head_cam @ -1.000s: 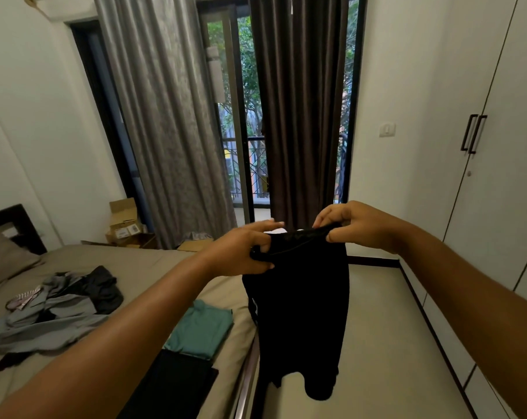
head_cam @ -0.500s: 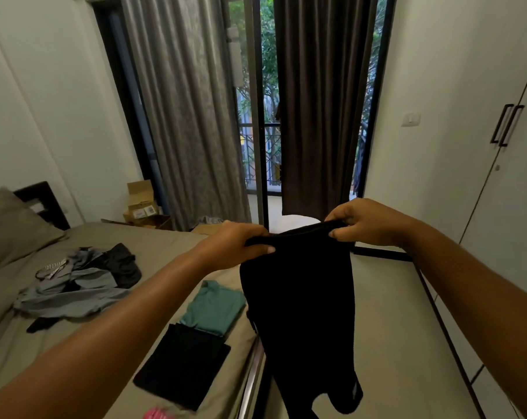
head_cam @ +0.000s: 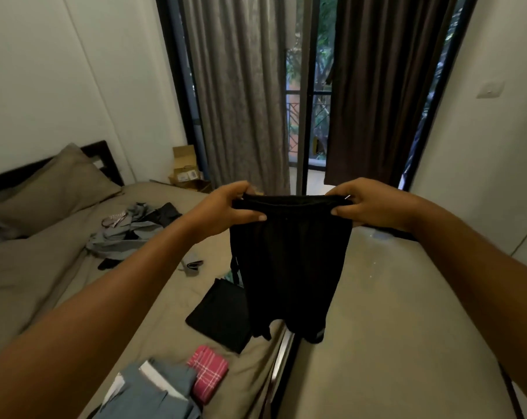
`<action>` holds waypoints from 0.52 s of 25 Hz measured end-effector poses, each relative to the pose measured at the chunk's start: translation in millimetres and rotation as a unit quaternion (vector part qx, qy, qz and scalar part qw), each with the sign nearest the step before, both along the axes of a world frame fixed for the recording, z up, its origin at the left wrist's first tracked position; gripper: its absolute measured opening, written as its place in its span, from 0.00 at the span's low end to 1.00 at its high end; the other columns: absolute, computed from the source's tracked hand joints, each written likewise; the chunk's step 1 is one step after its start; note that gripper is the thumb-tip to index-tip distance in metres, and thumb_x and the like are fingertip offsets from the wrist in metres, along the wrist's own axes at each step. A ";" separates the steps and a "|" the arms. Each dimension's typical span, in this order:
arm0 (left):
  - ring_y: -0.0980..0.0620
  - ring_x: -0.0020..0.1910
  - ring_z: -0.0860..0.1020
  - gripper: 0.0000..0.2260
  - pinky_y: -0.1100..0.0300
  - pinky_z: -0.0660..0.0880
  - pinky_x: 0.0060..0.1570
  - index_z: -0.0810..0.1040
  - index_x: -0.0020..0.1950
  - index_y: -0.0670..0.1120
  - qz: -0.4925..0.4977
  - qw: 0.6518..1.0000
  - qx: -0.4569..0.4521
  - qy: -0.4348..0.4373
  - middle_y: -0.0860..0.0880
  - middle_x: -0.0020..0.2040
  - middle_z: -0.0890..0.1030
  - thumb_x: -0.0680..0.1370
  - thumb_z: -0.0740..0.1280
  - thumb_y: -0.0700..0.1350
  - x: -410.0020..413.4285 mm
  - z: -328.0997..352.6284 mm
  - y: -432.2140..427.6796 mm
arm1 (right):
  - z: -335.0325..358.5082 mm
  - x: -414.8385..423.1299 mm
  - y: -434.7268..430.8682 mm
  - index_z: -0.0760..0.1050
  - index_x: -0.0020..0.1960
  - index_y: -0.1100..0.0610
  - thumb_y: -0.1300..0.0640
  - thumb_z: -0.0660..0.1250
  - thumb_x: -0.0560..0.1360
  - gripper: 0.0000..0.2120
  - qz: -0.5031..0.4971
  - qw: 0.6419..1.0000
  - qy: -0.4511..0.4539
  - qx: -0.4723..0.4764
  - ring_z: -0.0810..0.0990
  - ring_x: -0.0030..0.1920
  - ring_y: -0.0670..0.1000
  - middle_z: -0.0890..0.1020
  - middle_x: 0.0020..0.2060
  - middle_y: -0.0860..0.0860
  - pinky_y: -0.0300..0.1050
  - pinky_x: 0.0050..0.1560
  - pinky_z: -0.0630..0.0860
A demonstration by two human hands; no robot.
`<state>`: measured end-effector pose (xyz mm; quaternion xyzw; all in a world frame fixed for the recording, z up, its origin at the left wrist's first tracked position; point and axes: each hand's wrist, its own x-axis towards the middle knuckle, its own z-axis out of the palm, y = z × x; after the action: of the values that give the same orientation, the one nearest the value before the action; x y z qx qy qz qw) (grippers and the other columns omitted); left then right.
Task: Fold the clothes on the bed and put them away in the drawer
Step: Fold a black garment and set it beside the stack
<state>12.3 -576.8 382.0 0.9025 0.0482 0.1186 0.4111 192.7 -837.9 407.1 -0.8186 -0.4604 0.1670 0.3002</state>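
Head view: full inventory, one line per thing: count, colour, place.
bed: 1, khaki sheet, left
black shorts: 1, black, held up over the bed edge
folded garment: 1, black, on the bed, partly behind the shorts
checked cloth: 1, pink, folded, near bed edge
folded clothes: small stack, grey-blue, bed, bottom of frame
loose clothes: one pile, grey and black, mid-bed
pillow: 1, brown, head of bed
cardboard box: 1, brown, beyond the bed
curtains: 2, grey and dark brown, at the window
left hand: 1, grips waistband's left end
right hand: 1, grips waistband's right end
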 end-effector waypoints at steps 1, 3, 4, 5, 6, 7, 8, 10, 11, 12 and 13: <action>0.64 0.40 0.79 0.09 0.68 0.74 0.39 0.76 0.47 0.52 0.012 1.000 -0.008 -0.005 0.59 0.41 0.79 0.74 0.76 0.44 -10.3 0.6 6.7 | -3.2 -6.8 11.4 0.82 0.55 0.49 0.61 0.68 0.79 0.09 0.003 1.000 -0.004 -0.004 0.83 0.40 0.44 0.84 0.42 0.49 0.37 0.39 0.79; 0.61 0.46 0.81 0.11 0.65 0.78 0.44 0.77 0.52 0.54 0.028 0.999 -0.028 0.000 0.58 0.48 0.81 0.74 0.76 0.45 -32.5 0.0 19.7 | -8.4 -18.5 32.9 0.81 0.54 0.48 0.61 0.68 0.78 0.10 0.008 0.999 -0.039 -0.011 0.82 0.42 0.50 0.83 0.43 0.50 0.44 0.42 0.81; 0.58 0.50 0.81 0.14 0.62 0.79 0.48 0.77 0.56 0.54 0.043 0.998 -0.038 0.004 0.56 0.52 0.80 0.74 0.76 0.45 -45.9 0.1 22.3 | -10.9 -25.5 41.9 0.80 0.53 0.47 0.61 0.68 0.77 0.10 0.018 0.998 -0.056 -0.011 0.82 0.43 0.51 0.82 0.43 0.50 0.47 0.44 0.79; 0.57 0.52 0.80 0.17 0.62 0.79 0.49 0.76 0.59 0.54 0.065 0.997 -0.032 0.006 0.54 0.54 0.80 0.74 0.76 0.46 -60.9 0.2 22.9 | -13.2 -34.8 50.6 0.79 0.52 0.47 0.61 0.68 0.77 0.09 0.035 0.998 -0.060 -0.003 0.81 0.43 0.52 0.82 0.44 0.51 0.49 0.45 0.78; 0.57 0.52 0.79 0.19 0.64 0.78 0.48 0.75 0.61 0.54 0.087 0.996 -0.013 0.009 0.54 0.55 0.79 0.74 0.77 0.46 -73.4 1.6 24.3 | -14.3 -44.0 57.2 0.78 0.52 0.47 0.61 0.68 0.77 0.09 0.055 0.997 -0.051 0.009 0.80 0.44 0.53 0.81 0.45 0.52 0.50 0.46 0.78; 0.59 0.52 0.78 0.20 0.68 0.76 0.45 0.75 0.63 0.54 0.110 0.994 0.005 0.021 0.56 0.55 0.78 0.74 0.77 0.46 -86.8 3.9 24.7 | -14.9 -51.9 63.4 0.78 0.53 0.48 0.61 0.68 0.77 0.10 0.074 0.996 -0.032 0.020 0.81 0.45 0.53 0.82 0.46 0.52 0.51 0.47 0.78; 0.60 0.51 0.78 0.21 0.71 0.75 0.42 0.75 0.64 0.53 0.135 0.990 0.016 0.043 0.57 0.54 0.78 0.74 0.77 0.47 -99.6 7.7 26.0 | -14.2 -59.2 68.7 0.79 0.55 0.48 0.62 0.68 0.78 0.11 0.093 0.995 -0.014 0.030 0.82 0.47 0.53 0.82 0.47 0.51 0.52 0.50 0.78; 0.59 0.49 0.80 0.18 0.71 0.75 0.39 0.79 0.61 0.50 0.180 0.978 0.020 0.105 0.54 0.52 0.81 0.73 0.77 0.50 -134.2 14.0 30.3 | -9.7 -75.6 80.7 0.80 0.58 0.50 0.63 0.68 0.78 0.13 0.138 0.990 0.013 0.032 0.82 0.51 0.54 0.84 0.49 0.52 0.52 0.55 0.78; 0.58 0.49 0.82 0.17 0.68 0.77 0.41 0.81 0.59 0.48 0.195 0.972 0.013 0.130 0.50 0.52 0.83 0.73 0.77 0.51 -153.4 16.2 30.9 | -7.0 -84.1 88.0 0.81 0.59 0.52 0.64 0.68 0.78 0.13 0.162 0.986 0.028 0.030 0.83 0.51 0.55 0.84 0.50 0.53 0.54 0.57 0.78; 0.55 0.50 0.83 0.16 0.63 0.80 0.46 0.83 0.58 0.47 0.213 0.968 -0.001 0.134 0.47 0.53 0.84 0.72 0.78 0.50 -176.0 17.3 29.1 | -5.7 -94.9 96.6 0.82 0.59 0.54 0.65 0.67 0.78 0.13 0.184 0.981 0.048 0.028 0.83 0.51 0.54 0.85 0.49 0.54 0.54 0.58 0.77; 0.52 0.52 0.83 0.16 0.57 0.81 0.52 0.83 0.57 0.46 0.229 0.965 -0.023 0.125 0.45 0.54 0.84 0.72 0.78 0.48 -196.6 19.9 24.7 | -4.3 -105.9 103.6 0.82 0.59 0.55 0.66 0.67 0.79 0.13 0.202 0.976 0.075 0.031 0.83 0.49 0.52 0.84 0.49 0.54 0.53 0.57 0.77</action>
<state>-184.2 -552.2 401.9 0.8652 0.3072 0.0945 0.3849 86.7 -734.3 402.9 -0.6840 -0.5971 0.2709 0.3196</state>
